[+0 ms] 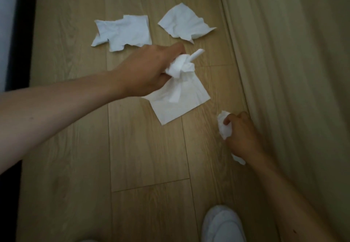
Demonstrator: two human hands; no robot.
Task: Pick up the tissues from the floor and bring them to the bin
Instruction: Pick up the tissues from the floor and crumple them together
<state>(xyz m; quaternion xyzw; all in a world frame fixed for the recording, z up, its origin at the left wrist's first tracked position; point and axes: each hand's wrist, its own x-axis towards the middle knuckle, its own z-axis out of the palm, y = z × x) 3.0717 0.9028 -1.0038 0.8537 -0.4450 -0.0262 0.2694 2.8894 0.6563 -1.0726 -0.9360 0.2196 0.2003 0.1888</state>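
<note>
My left hand [149,71] reaches over the wooden floor and is shut on a bunch of white tissues [181,67]; one flat sheet [181,101] hangs from that bunch and its lower corner lies on the floor. My right hand [242,135] is closed on a crumpled white tissue [224,128] near the beige fabric on the right. Two loose tissues lie on the floor beyond: a wide one [123,32] at the left and a crumpled one [183,23] at the right. No bin is in view.
Beige fabric [293,71] falls to the floor along the whole right side. A dark vertical edge [20,33] borders the floor at the left. My white slipper [221,224] stands at the bottom edge.
</note>
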